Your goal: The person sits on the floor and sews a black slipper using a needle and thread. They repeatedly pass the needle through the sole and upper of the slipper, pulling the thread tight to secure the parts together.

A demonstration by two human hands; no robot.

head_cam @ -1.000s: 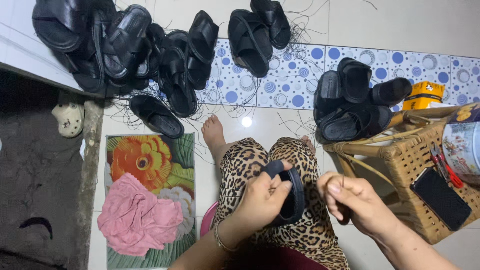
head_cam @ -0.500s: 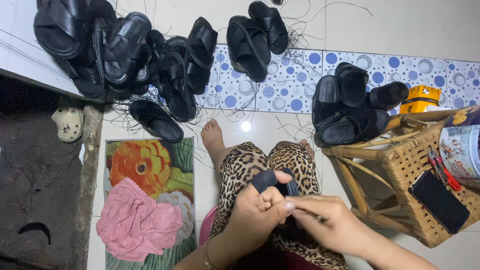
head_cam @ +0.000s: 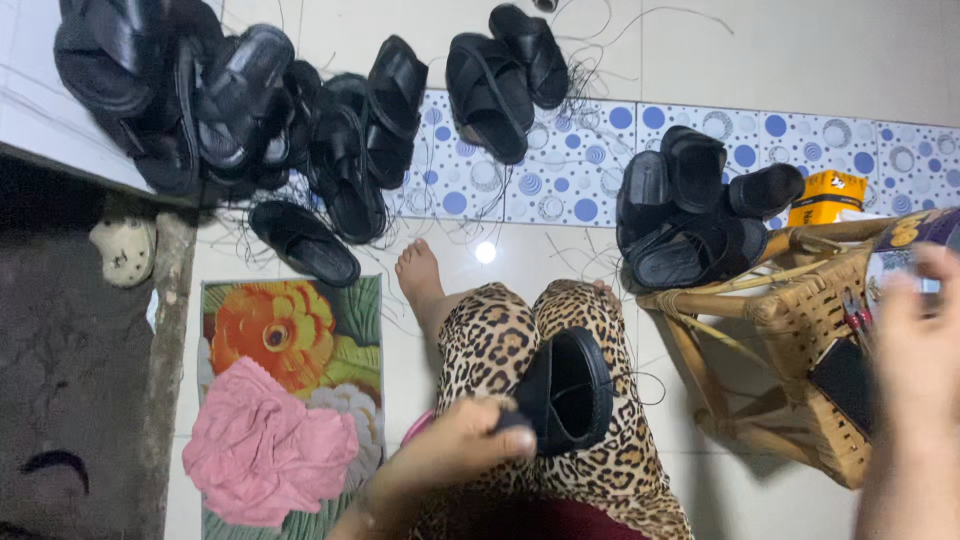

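Note:
My left hand (head_cam: 455, 448) grips a black sandal (head_cam: 567, 391) by its edge, holding it above my lap in leopard-print trousers (head_cam: 500, 345). A thin dark thread trails from the sandal toward the right. My right hand (head_cam: 915, 340) is raised at the right edge, blurred, with fingers apart in front of a wicker stool (head_cam: 790, 320); I cannot see anything in it. My bare foot (head_cam: 418, 275) rests on the white tiled floor.
Several black sandals lie piled at the upper left (head_cam: 210, 110), top centre (head_cam: 500, 65) and right of centre (head_cam: 690, 205). A flowered mat (head_cam: 285, 330) with a pink cloth (head_cam: 265, 450) lies to the left. A yellow box (head_cam: 826, 196) and a dark phone (head_cam: 845, 385) sit by the stool.
My right hand has left the sandal and swung up to the right edge. The left hand still holds the sandal, now turned more side-on.

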